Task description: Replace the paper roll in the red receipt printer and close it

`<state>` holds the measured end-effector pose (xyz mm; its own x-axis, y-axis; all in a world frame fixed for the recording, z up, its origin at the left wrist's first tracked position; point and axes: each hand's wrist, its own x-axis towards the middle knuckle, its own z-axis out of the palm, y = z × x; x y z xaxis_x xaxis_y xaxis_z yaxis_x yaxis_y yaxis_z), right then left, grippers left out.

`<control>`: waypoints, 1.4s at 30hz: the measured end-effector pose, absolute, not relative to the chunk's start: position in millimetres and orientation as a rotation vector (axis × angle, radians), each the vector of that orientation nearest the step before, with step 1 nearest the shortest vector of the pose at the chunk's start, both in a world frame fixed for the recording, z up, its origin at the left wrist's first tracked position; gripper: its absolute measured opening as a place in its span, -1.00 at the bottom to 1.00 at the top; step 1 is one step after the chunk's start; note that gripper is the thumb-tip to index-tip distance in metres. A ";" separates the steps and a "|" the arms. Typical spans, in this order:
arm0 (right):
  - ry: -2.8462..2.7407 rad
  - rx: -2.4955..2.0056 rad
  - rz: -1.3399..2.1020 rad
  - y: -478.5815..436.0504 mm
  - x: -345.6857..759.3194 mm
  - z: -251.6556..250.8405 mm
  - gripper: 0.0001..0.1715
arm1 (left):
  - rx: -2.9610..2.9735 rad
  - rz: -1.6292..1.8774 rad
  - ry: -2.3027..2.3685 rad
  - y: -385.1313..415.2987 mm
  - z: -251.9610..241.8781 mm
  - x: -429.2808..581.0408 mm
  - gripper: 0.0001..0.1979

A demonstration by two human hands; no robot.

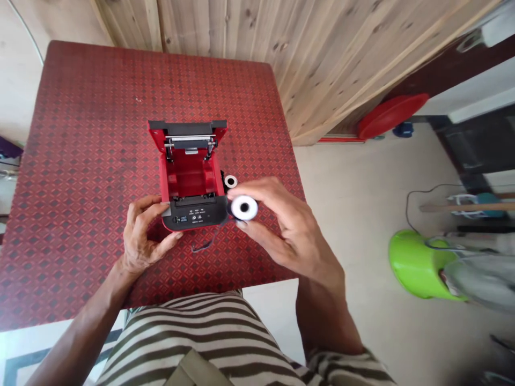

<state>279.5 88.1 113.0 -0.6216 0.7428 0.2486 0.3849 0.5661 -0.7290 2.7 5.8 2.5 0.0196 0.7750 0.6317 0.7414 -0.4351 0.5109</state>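
A red and black receipt printer [195, 212] sits on the patterned red table [100, 107]. Its lid [188, 130] is raised, and the red paper bay inside shows no roll. My left hand [145, 233] grips the printer's front left corner, thumb at the front edge and fingers along the side. Between the thumb and fingers of my right hand [281, 225] is a white paper roll [250, 208] with a dark core, held just right of the printer and slightly blurred. Behind it, a second paper roll [230, 182] is beside the printer's right side.
A thin dark cable [205, 247] lies on the table in front of the printer. Wooden planks [225, 27] line the wall behind the table. On the floor to the right are a green plastic stool or tub [408, 262] and a red round basin [390, 115].
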 end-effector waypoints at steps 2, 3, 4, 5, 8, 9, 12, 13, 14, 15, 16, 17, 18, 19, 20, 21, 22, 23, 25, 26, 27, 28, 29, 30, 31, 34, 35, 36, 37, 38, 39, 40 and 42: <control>-2.433 -0.826 0.674 104.3 257.5 122.4 -0.62 | 2.218 1.417 1.642 5.6 1.3 2.7 -0.37; -2.517 -0.806 0.587 111.7 244.4 121.7 -0.64 | 2.216 1.419 1.637 5.5 0.5 2.6 -0.36; -2.600 -0.804 0.504 118.2 230.9 118.7 -0.68 | 2.213 1.419 1.633 5.3 -0.4 2.6 -0.36; -2.684 -0.810 0.430 123.4 217.9 114.6 -0.71 | 2.214 1.418 1.628 5.2 -1.4 2.6 -0.35; -2.901 -0.889 0.289 131.6 186.8 105.0 -0.73 | 2.214 1.416 1.616 4.4 -3.7 2.5 -0.35; -2.955 -0.928 0.280 132.7 179.8 104.1 -0.71 | 2.212 1.416 1.612 4.1 -4.1 2.6 -0.35; -3.069 -1.023 0.330 136.6 167.0 104.9 -0.66 | 2.201 1.414 1.606 3.5 -4.3 3.0 -0.37; -3.096 -1.043 0.352 138.7 165.0 104.9 -0.64 | 2.201 1.413 1.602 3.5 -4.0 3.3 -0.37; -3.118 -1.051 0.372 141.4 163.7 104.3 -0.62 | 2.203 1.414 1.598 3.5 -3.8 3.5 -0.37; -3.134 -1.054 0.387 144.2 163.0 103.1 -0.61 | 2.205 1.414 1.596 3.6 -3.5 3.8 -0.37; -3.145 -1.053 0.399 147.0 162.7 101.4 -0.61 | 2.208 1.414 1.594 3.8 -3.2 4.0 -0.37; -3.153 -1.050 0.406 149.6 162.7 99.3 -0.61 | 2.211 1.413 1.592 3.9 -2.9 4.2 -0.36; -3.161 -1.037 0.408 151.7 162.8 97.2 -0.62 | 2.213 1.413 1.592 4.0 -2.7 4.3 -0.36; -3.167 -1.021 0.404 153.3 162.9 95.2 -0.62 | 2.213 1.412 1.591 4.1 -2.5 4.4 -0.36; -3.171 -1.009 0.398 154.3 162.8 93.4 -0.62 | 2.214 1.414 1.590 4.0 -2.4 4.5 -0.36; -3.174 -1.001 0.395 154.9 162.7 91.9 -0.62 | 2.215 1.415 1.587 3.9 -2.3 4.5 -0.36; -3.173 -0.996 0.397 155.2 162.5 90.8 -0.63 | 2.214 1.415 1.587 3.8 -2.3 4.4 -0.35; -3.166 -0.995 0.404 155.2 162.5 90.2 -0.63 | 2.211 1.416 1.588 3.7 -2.3 4.3 -0.35; -3.135 -0.996 0.444 154.4 164.0 91.0 -0.64 | 2.205 1.415 1.590 3.4 -2.4 4.0 -0.36; -3.111 -0.989 0.476 153.6 166.0 92.5 -0.65 | 2.201 1.413 1.593 3.3 -2.5 3.9 -0.37; -3.080 -0.979 0.509 152.2 169.1 94.7 -0.65 | 2.200 1.411 1.594 3.3 -2.6 3.7 -0.37; -3.045 -0.962 0.547 150.3 173.5 97.3 -0.65 | 2.200 1.410 1.597 3.3 -2.7 3.5 -0.38; -3.005 -0.937 0.591 147.6 179.0 100.0 -0.66 | 2.204 1.408 1.600 3.4 -2.8 3.3 -0.38; -2.963 -0.897 0.639 144.3 185.4 102.6 -0.67 | 2.206 1.403 1.605 3.4 -2.6 3.1 -0.38; -2.918 -0.840 0.687 140.4 192.3 104.6 -0.70 | 2.209 1.400 1.610 3.4 -2.2 2.9 -0.38; -2.792 -0.674 0.767 127.6 211.6 105.3 -0.76 | 2.212 1.379 1.621 2.8 2.0 2.1 -0.41; -2.761 -0.648 0.755 123.9 216.2 103.7 -0.79 | 2.214 1.367 1.627 2.5 4.8 1.7 -0.42; -2.736 -0.635 0.732 120.8 219.5 101.5 -0.82 | 2.214 1.354 1.639 2.2 8.3 1.2 -0.42; -2.713 -0.630 0.705 118.5 221.7 98.8 -0.84 | 2.215 1.347 1.654 2.1 12.7 0.4 -0.42; -2.690 -0.623 0.682 116.9 222.8 95.9 -0.84 | 2.215 1.348 1.669 2.5 18.0 -0.5 -0.41; -2.668 -0.614 0.666 116.0 223.2 93.1 -0.82 | 2.212 1.354 1.683 3.7 24.1 -1.8 -0.40; -2.649 -0.603 0.654 115.6 223.2 90.5 -0.81 | 2.210 1.368 1.692 6.0 30.9 -3.3 -0.40; -2.616 -0.590 0.625 115.3 222.9 86.4 -0.79 | 2.211 1.407 1.699 15.1 46.3 -7.2 -0.41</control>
